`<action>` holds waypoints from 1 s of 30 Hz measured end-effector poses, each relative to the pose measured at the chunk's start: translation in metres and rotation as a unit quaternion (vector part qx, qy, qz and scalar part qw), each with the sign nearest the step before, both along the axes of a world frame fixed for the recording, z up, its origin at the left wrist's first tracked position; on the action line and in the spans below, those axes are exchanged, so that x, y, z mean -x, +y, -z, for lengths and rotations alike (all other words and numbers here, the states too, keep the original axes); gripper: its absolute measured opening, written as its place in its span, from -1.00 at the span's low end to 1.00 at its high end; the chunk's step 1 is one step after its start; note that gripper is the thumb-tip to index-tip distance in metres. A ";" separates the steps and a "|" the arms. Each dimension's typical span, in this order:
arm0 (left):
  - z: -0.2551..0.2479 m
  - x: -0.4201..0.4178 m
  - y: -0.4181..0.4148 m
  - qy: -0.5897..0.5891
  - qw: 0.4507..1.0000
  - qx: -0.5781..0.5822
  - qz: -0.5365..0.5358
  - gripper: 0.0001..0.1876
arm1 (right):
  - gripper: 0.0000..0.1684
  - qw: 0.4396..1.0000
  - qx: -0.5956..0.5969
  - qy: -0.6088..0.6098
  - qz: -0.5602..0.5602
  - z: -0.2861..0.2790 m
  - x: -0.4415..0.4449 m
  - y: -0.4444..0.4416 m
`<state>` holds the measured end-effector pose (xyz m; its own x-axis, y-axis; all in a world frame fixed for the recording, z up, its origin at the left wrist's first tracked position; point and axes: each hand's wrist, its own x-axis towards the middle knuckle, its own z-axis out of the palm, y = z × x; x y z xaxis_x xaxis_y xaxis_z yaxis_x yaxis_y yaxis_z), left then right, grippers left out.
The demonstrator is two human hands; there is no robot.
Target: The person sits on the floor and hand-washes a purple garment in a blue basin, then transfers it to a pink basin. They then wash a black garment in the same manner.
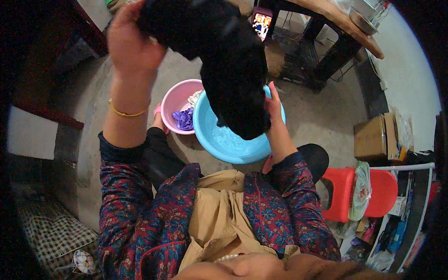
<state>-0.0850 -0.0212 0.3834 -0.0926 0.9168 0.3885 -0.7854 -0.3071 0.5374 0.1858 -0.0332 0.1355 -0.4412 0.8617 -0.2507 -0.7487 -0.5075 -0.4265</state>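
A black cloth or garment (231, 70) stretches between my hands above a light blue plastic basin (241, 150) with water in it. Raised at the upper left, my left hand (134, 42) holds one end of the cloth; its fingers are partly hidden and blurred. Lower, at the basin's right side, my right hand (274, 105) grips the other end. Beside the blue basin, touching or nearly touching it, a pink plastic basin (168, 94) holds a purple cloth (183, 119) and a whitish cloth (194, 98).
A wooden-topped table (336, 17) stands at the upper right, near a lit phone (262, 24). At the right are a cardboard box (370, 136), a red plastic stool (337, 192) with a plastic bag (360, 192), and a white-framed shelf (425, 196). A checked cloth (56, 227) lies lower left.
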 end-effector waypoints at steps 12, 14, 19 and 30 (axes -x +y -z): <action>0.249 -0.033 0.000 0.538 0.836 0.107 0.008 -0.80 | -0.50 0.690 -0.281 -0.661 0.089 0.040 -0.031 0.005; 0.288 -0.038 -0.004 0.713 0.686 -0.049 -0.133 -0.76 | -0.58 0.595 -0.328 -0.729 0.084 0.049 -0.027 -0.004; 0.330 -0.062 -0.032 0.858 0.492 -0.042 -0.141 -0.40 | -0.40 0.410 -0.321 -0.853 -0.045 0.065 0.007 -0.028; 0.342 -0.095 -0.027 0.907 0.412 0.056 0.070 -0.20 | -0.28 0.366 -0.258 -0.867 -0.220 0.082 0.042 -0.015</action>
